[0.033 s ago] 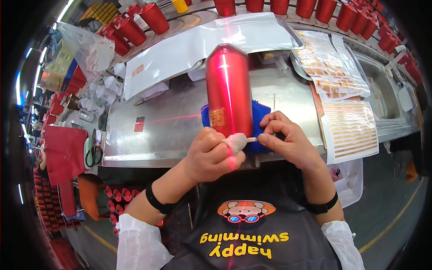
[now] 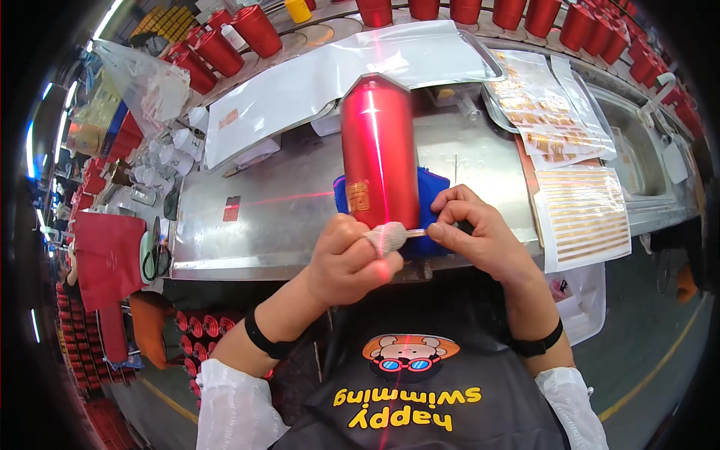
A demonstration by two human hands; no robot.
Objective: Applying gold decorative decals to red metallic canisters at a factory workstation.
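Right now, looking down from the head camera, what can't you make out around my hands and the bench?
In the head view:
- Middle of the blue cloth: hidden beneath the red cylinder.
- Near end of the red cylinder: behind the left hand and pale wad.
- Slim stick's right end: covered by the right hand.
- Gold emblem's fine detail: too small.
- Some red cups: cut off by the upper edge.

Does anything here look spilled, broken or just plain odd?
Nothing looks clearly spilled or damaged. The oddest sight is the red light: thin streaks cross the metal bench, the red canister and the left hand. A small card lies by itself on the bench's left side.
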